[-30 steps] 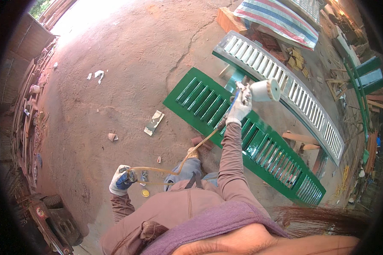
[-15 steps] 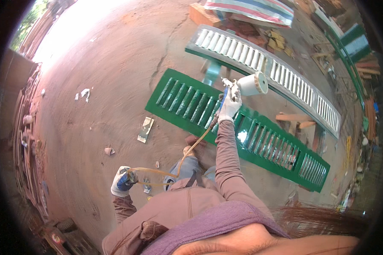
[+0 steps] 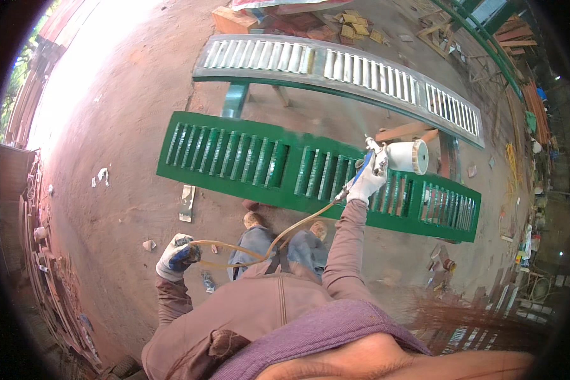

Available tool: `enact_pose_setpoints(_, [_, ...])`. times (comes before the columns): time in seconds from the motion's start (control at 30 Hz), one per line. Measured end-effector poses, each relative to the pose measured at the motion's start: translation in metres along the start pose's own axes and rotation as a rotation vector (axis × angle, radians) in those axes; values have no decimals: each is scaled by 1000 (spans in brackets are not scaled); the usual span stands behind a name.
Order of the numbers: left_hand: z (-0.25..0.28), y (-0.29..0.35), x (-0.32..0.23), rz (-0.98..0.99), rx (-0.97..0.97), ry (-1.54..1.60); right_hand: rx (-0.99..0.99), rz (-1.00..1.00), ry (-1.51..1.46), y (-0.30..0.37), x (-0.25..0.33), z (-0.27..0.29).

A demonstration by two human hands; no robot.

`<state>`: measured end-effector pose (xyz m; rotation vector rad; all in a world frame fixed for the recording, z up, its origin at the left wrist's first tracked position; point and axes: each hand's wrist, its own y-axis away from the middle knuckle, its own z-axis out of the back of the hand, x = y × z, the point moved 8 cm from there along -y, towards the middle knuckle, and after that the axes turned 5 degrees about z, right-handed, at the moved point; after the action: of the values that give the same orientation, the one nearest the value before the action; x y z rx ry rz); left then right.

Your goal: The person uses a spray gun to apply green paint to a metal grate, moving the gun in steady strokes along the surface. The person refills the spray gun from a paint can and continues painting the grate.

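My right hand, in a white glove, is closed around a paint spray gun with a white cup on its right side. A faint mist shows ahead of its nozzle. The gun is above the far edge of a green louvered panel, right of its middle. Wet-looking green paint covers the panel's frame and slats. From the gun's handle a yellowish air hose runs to my left hand. That hand, in a white and blue glove, is closed around a loop of the hose at the lower left.
Beyond the green panel, a second louvered panel with whitish slats lies on a support. My feet are at the near edge of the green panel. A painted board scrap lies on the dirt floor. Wood blocks are piled at the back.
My right hand has moved the spray gun rightward along the green panel. The view has turned, so both panels appear more level and further left. My left hand still grips the hose.
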<state>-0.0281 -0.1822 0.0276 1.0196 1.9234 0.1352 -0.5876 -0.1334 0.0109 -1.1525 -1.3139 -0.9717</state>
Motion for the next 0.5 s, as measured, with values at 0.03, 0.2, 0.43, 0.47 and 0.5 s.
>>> enact_pose_setpoints(0.03, [-15, -3, 7, 1, 7, -8, -27, 21, -27, -12, 1, 18])
enact_pose_setpoints(0.2, [-72, -16, 55, 77, -111, -120, -140, -12, 19, -64, 20, 107])
enact_pose_setpoints(0.43, [-123, -16, 92, 129, -84, -212, -290, 161, 69, -111, 41, 172])
enact_pose_setpoints(0.47, [-122, -14, 93, 119, -52, -219, -267, 148, 33, -115, 40, 169])
enact_pose_setpoints(0.5, [-124, -11, 92, 109, -20, -226, -245, 134, -3, -117, 39, 165])
